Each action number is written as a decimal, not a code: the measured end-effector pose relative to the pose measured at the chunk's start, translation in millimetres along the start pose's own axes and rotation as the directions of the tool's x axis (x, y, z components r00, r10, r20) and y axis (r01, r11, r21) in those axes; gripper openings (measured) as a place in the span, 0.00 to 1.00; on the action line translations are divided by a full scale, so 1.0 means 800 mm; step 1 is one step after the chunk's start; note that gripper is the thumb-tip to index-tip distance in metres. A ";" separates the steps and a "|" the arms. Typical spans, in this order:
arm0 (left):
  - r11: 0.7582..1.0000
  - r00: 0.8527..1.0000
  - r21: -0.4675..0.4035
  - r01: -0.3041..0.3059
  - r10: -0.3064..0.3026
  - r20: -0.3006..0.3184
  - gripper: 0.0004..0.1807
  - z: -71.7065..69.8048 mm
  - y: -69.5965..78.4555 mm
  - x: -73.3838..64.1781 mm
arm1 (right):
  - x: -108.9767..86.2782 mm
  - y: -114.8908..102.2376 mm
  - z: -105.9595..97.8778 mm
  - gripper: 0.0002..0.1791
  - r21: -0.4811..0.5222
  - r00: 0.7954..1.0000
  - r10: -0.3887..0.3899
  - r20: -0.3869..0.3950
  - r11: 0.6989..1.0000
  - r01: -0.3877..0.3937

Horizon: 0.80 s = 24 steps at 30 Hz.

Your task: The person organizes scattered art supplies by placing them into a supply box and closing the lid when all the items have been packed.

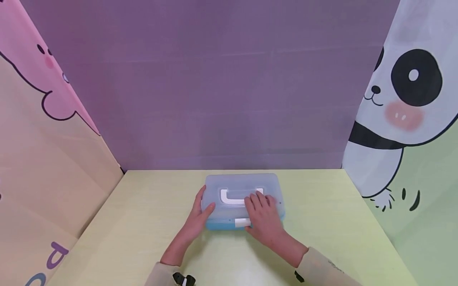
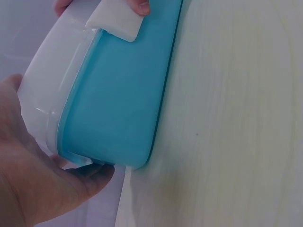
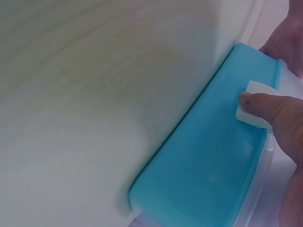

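A plastic storage box (image 1: 232, 180) with a clear, frosted lid and a blue base stands on the table, its lid down. On the lid is a white carry handle (image 1: 232, 201); a white latch (image 1: 241, 222) sits at the front. My left hand (image 1: 196, 216) holds the box's left end, thumb at the near corner of the lid. With its fingers over the lid by the handle, my right hand (image 1: 264, 218) grips the front edge. In the right wrist view its thumb (image 3: 260, 103) lies on the latch. The lid hides the contents.
The pale wooden tabletop (image 1: 150, 206) stretches around the box on both sides. Behind it rises a purple backdrop (image 1: 229, 87). Printed cloth walls flank the table, a pink figure (image 1: 35, 75) on the left and a panda (image 1: 408, 111) on the right.
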<state>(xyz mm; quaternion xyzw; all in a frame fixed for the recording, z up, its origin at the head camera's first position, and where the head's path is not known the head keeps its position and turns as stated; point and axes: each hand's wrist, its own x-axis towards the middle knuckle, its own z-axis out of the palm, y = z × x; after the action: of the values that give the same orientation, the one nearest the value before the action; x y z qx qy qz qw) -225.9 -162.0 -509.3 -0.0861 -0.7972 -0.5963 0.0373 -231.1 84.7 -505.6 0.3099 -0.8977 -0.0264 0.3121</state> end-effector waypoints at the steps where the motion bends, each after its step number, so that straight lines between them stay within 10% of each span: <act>1: 1.000 1.000 -0.002 0.007 -0.007 0.001 0.40 0.000 0.000 0.000 | 0.000 0.000 0.000 0.52 0.002 1.000 -0.001 -0.003 1.000 0.001; 24: 0.996 0.994 -0.037 0.081 -0.078 0.072 0.39 -0.009 0.042 -0.006 | -0.003 -0.001 -0.009 0.56 0.048 0.999 0.020 0.046 0.999 -0.022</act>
<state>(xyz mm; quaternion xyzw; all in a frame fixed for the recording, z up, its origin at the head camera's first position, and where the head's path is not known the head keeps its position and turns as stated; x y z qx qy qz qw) -215.1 -160.1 -476.7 -0.0762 -0.7888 -0.6097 -0.0164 -225.0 86.5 -501.3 0.3072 -0.9081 -0.0084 0.2844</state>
